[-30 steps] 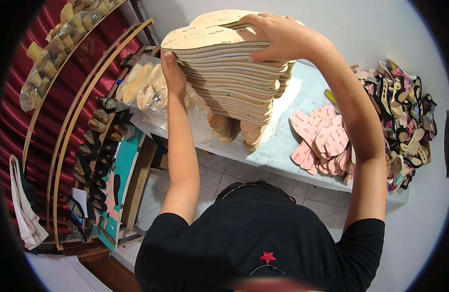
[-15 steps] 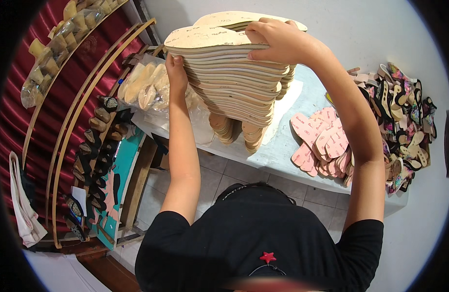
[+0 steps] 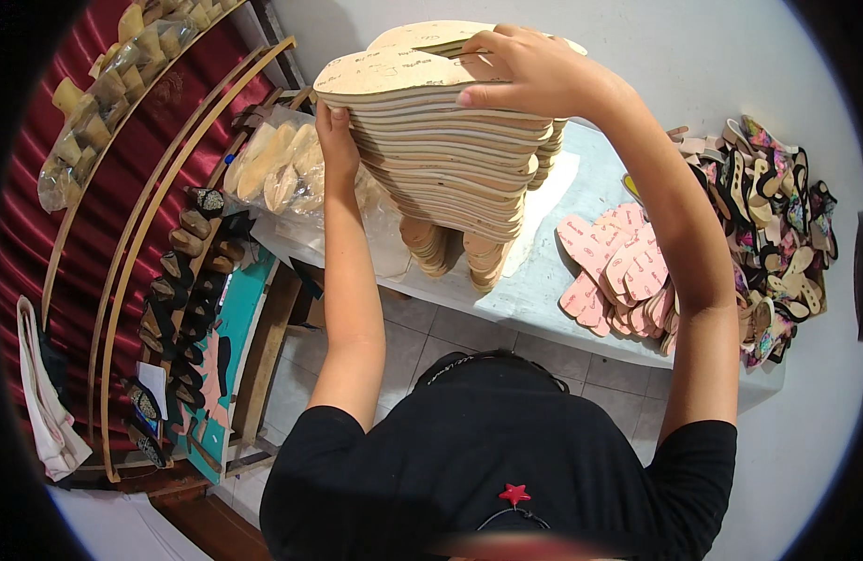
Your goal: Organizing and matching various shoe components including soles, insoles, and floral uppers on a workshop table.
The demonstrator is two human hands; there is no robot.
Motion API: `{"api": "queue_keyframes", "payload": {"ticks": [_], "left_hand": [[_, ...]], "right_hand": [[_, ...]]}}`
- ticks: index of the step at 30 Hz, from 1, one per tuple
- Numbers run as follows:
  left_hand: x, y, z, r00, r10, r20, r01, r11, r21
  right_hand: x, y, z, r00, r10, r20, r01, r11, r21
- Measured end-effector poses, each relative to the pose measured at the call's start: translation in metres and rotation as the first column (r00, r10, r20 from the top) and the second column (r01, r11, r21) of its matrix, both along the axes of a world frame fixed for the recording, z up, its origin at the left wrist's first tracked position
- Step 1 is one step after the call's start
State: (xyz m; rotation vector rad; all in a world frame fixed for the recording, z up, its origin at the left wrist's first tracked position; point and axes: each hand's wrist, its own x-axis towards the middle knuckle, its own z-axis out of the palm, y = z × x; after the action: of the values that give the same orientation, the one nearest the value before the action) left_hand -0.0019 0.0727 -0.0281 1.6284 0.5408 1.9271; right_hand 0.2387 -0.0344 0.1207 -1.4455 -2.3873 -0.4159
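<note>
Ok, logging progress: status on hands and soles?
Left hand at left of soles, right hand at upper right. Soles stacked tall. Nothing visibly in the way; pink insoles lie apart.

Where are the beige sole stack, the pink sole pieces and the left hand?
Beige sole stack (image 3: 450, 154): head view, on its layered front edges.
Pink sole pieces (image 3: 626, 269): head view, middle of the pile.
Left hand (image 3: 339, 146): head view, middle of the hand.

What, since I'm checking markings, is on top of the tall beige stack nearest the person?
Small dark marks show on the top piece of the tall stack. The right hand lies over its right end, so anything beneath the hand cannot be seen.
</note>
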Motion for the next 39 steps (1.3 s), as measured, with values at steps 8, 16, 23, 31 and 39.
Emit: {"api": "queue_keyframes", "payload": {"ticks": [8, 16, 23, 31, 39], "left_hand": [[-0.004, -0.016, 0.012, 0.997, 0.058, -0.048, -0.058, 0.998, 0.003], [0.002, -0.029, 0.017, 0.901, 0.433, 0.035, -0.433, 0.886, 0.168], [0.02, -0.097, 0.036, 0.639, 0.732, 0.238, -0.734, 0.487, 0.473], [0.074, -0.155, 0.017, 0.718, 0.599, 0.355, -0.69, 0.545, 0.477], [0.169, -0.167, -0.031, 0.925, 0.37, 0.082, -0.334, 0.693, 0.639]], "right_hand": [[0.014, -0.002, 0.029, 0.974, 0.003, -0.228, -0.059, 0.97, -0.237], [0.04, -0.025, 0.032, 0.961, 0.061, -0.27, -0.071, 0.997, -0.027], [0.106, -0.068, 0.019, 0.885, 0.205, -0.418, 0.125, 0.761, 0.637], [0.172, -0.148, -0.103, 0.424, 0.243, -0.873, 0.497, 0.744, 0.448], [0.193, -0.216, -0.246, -0.038, -0.2, -0.979, 0.566, 0.803, -0.186]]}}
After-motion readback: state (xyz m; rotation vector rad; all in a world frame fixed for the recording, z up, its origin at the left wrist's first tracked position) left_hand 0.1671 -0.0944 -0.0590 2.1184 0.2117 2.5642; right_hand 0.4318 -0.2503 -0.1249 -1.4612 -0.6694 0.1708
